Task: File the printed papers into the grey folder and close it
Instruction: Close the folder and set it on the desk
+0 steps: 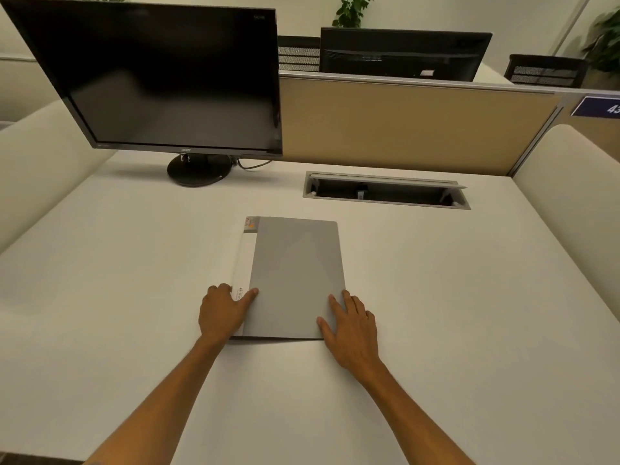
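A: Where's the folder (295, 280)?

B: Flat on the desk (436, 297), mid-width, nearer the front edge than the back. Grey cover down, white spine strip showing along its left side.

A: Papers?

B: None visible loose on the desk. Can't tell if they're inside; nothing sticks out past the cover.

A: Hands?

B: Left hand (223, 312) sits on the spine strip at the folder's near-left corner, most fingers curled, index finger extended flat onto the grey cover. Not clamped on anything, just pressing. Right hand (352, 325) lies palm down on the near-right corner, fingers (335, 303) spread apart and flat, partly on the cover and partly on the desk. No grip there either.

A: So which step?

B: Reads as the closing step, or the end of it. Cover looks seated, both hands pressing it flat.

A: Next move?

B: Probably just check the cover lies flush at the near edge, where a thin shadow shows under it, then lift both hands straight off without dragging the folder. Light press along the spine if the cover springs up.

A: Anything in the way?

B: No. Monitor (161, 78) and cable slot (385, 191) sit well back toward the rear edge.
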`<control>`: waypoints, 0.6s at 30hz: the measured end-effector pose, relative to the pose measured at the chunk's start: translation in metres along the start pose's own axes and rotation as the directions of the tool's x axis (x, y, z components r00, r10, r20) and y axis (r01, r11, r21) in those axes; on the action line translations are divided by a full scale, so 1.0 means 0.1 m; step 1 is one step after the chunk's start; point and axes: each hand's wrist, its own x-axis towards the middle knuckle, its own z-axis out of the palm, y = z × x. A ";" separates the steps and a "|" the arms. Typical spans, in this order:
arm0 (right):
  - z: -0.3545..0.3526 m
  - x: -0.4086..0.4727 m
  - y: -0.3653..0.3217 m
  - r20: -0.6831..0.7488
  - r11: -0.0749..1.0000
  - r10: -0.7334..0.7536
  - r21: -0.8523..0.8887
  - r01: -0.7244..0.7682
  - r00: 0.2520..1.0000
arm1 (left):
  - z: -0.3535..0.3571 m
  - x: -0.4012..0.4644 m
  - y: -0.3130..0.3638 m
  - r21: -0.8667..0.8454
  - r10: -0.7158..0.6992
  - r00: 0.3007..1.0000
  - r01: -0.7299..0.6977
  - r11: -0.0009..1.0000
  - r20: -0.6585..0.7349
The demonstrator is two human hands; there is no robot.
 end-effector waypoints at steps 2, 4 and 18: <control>0.00 0.01 0.01 0.015 1.000 0.007 0.010 -0.007 1.000 | -0.05 0.04 0.05 -0.186 -0.081 0.996 0.087 0.979 0.041; 0.00 0.03 0.03 0.013 1.000 0.005 0.015 -0.005 1.000 | -0.10 0.07 0.07 -0.316 -0.126 0.985 0.156 0.936 0.114; -0.37 0.43 0.08 0.129 0.649 0.278 0.705 -0.285 0.952 | -0.39 -0.05 0.14 -0.739 -0.014 0.943 0.269 0.618 0.332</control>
